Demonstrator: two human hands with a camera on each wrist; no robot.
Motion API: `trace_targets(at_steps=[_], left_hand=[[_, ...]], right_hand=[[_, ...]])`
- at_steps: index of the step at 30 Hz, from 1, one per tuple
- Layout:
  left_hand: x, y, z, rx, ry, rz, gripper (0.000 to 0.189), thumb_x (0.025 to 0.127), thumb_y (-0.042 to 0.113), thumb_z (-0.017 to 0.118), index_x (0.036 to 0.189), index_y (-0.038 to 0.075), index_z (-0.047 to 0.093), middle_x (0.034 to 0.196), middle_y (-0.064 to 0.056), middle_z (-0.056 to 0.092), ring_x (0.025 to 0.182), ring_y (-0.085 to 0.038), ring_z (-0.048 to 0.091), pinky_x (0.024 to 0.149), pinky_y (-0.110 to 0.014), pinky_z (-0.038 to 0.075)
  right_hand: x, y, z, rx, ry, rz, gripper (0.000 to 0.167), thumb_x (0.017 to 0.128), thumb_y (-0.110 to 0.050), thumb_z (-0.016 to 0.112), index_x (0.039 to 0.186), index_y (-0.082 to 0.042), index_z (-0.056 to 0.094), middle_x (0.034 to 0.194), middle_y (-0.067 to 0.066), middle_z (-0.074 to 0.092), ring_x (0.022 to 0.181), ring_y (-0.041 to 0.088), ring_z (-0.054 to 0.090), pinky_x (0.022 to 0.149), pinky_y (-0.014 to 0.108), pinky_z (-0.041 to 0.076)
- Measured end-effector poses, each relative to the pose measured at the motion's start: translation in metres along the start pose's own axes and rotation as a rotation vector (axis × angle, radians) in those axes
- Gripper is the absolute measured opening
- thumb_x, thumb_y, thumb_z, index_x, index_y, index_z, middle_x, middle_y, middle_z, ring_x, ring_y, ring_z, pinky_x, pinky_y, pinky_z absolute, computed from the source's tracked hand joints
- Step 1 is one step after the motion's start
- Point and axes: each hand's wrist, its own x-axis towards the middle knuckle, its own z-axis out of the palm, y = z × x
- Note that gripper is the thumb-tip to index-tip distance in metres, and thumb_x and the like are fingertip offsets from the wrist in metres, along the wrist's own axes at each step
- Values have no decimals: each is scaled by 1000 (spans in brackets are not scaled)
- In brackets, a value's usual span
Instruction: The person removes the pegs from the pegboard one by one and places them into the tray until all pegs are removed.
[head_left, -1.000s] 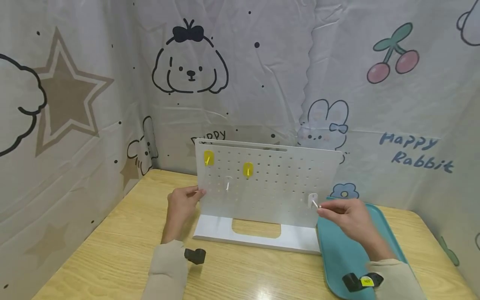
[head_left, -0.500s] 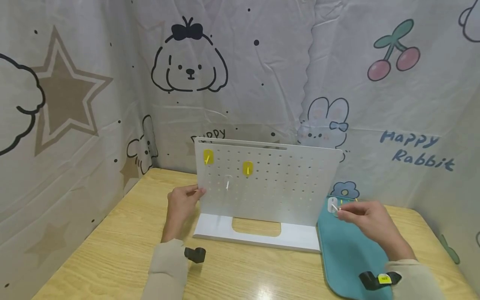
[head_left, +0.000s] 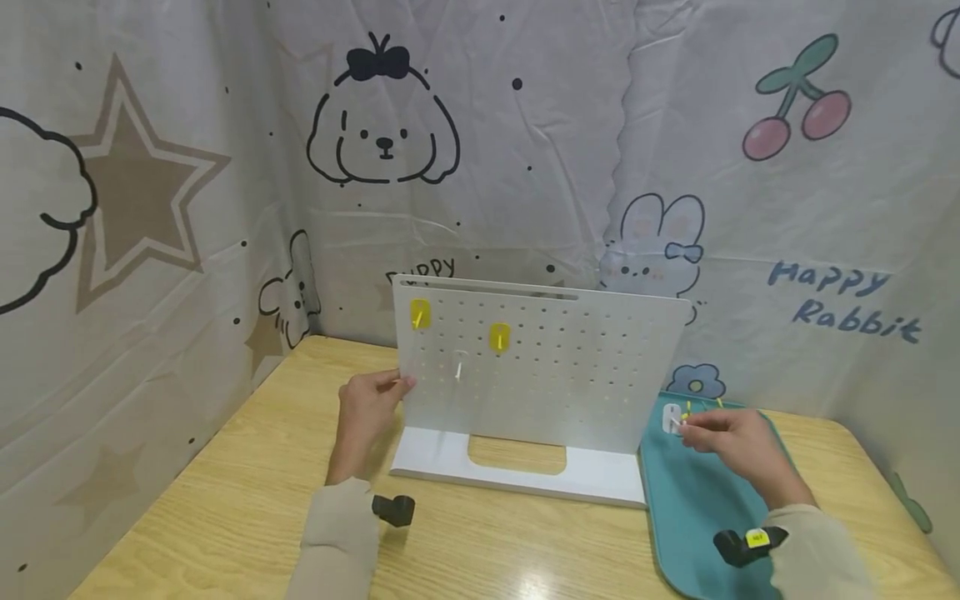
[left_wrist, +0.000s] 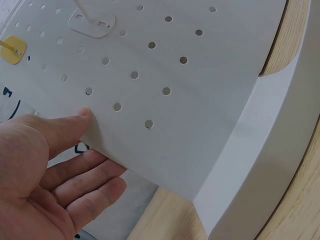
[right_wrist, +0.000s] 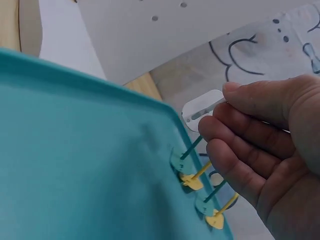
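Note:
My left hand [head_left: 370, 408] grips the left edge of a white pegboard [head_left: 555, 383], thumb on the front face and the other fingers behind, as the left wrist view shows. Between thumb and fingertips my right hand [head_left: 738, 442] pinches a white peg hook [head_left: 671, 418] by its prong, its plate facing away from the palm. That hand is over the far end of a teal tray [right_wrist: 75, 150], to the right of the board. On the board sit two yellow hooks, one at the upper left [head_left: 420, 314] and one nearer the middle [head_left: 499, 337], plus a white hook [head_left: 460, 367] lower down.
Along the tray's far edge lie several teal and yellow hooks [right_wrist: 191, 181] with their prongs up. The board's white base [head_left: 517, 479] stands on a wooden table [head_left: 480, 542]. A printed curtain [head_left: 525, 125] hangs behind and at the sides.
My right hand has drawn the white hook off the board's lower right and carried it right, then slightly down over the tray. The left hand keeps its hold on the board edge.

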Motion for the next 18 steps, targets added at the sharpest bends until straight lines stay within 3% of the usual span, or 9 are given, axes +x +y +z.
trace_targets(at_steps=[11, 18], left_hand=[[-1, 1, -1, 15, -2, -14, 32, 95, 29, 72, 118, 7, 74, 105, -15, 74, 93, -28, 68, 67, -35, 50], [0, 2, 0, 4, -1, -24, 32, 95, 29, 72, 117, 8, 74, 105, -14, 73, 93, -27, 68, 67, -35, 50]], right_hand=[[18, 11, 14, -5, -8, 47, 37, 94, -25, 72, 114, 5, 70, 94, 8, 72, 85, 21, 62, 71, 38, 45], [26, 15, 18, -17, -9, 55, 36, 94, -22, 72, 115, 7, 69, 91, 7, 71, 83, 22, 61, 70, 35, 46]])
